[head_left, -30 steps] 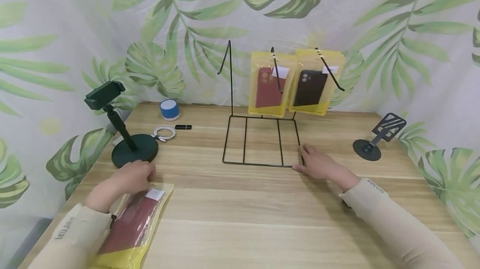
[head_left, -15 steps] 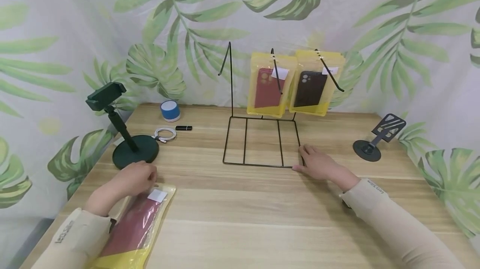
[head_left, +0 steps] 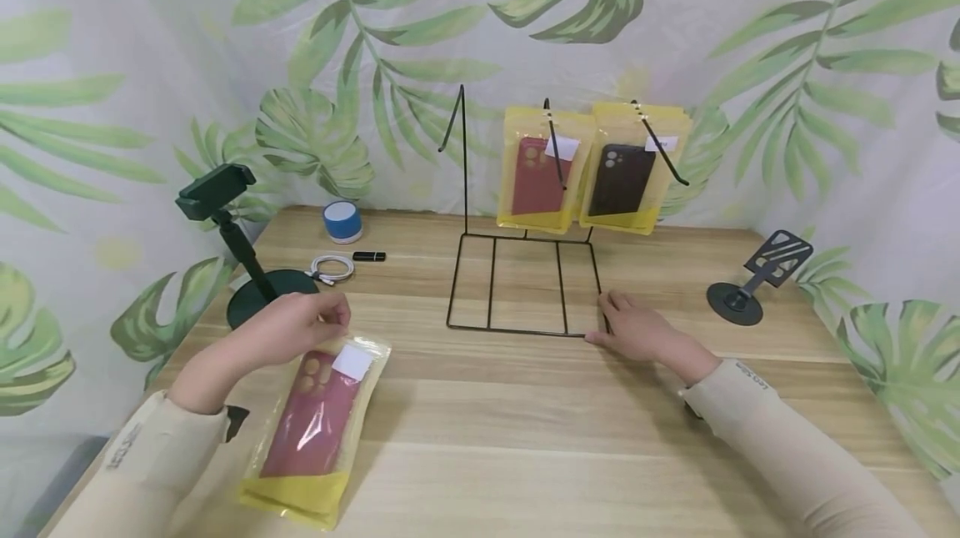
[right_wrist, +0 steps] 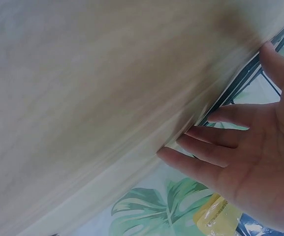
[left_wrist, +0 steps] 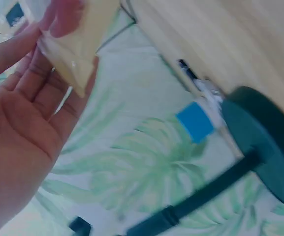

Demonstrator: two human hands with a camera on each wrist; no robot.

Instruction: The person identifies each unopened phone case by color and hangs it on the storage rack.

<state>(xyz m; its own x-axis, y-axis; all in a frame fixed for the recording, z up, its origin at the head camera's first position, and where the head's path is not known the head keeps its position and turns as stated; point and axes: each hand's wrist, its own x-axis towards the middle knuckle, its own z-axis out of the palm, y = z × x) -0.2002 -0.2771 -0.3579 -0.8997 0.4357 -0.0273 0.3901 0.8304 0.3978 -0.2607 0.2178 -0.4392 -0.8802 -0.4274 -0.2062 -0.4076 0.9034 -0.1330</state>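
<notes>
Leaf-printed cloth hangs behind and to both sides of a pale wooden table (head_left: 525, 438). At its middle stands a black wire display rack (head_left: 525, 284) with a flat grid base and upright hooks; two yellow pouches hang from the hooks, one with a red phone case (head_left: 536, 175) and one with a black phone case (head_left: 621, 178), side by side and just touching.

The person's left hand (head_left: 296, 328) pinches the top edge of a third yellow pouch (head_left: 322, 429) between thumb and fingers; the wrist view shows the yellow plastic caught at the fingertips. This pouch holds a dark red phone case and carries a white label near its top. Its upper end is lifted at the hand while its lower end sits low near the front left of the table, well apart from the rack.

The right hand (head_left: 637, 328) lies flat on the table with fingers spread and relaxed, its fingertips touching the front right corner of the rack's base.

Behind the left hand stands a dark green phone holder (head_left: 243, 258) on a round base. Further back lie a coiled white cable (head_left: 330, 267), a small black stick (head_left: 368, 256) and a blue and white round speaker (head_left: 342, 221). On the right side of the table is a black tilted phone stand (head_left: 757, 275).
</notes>
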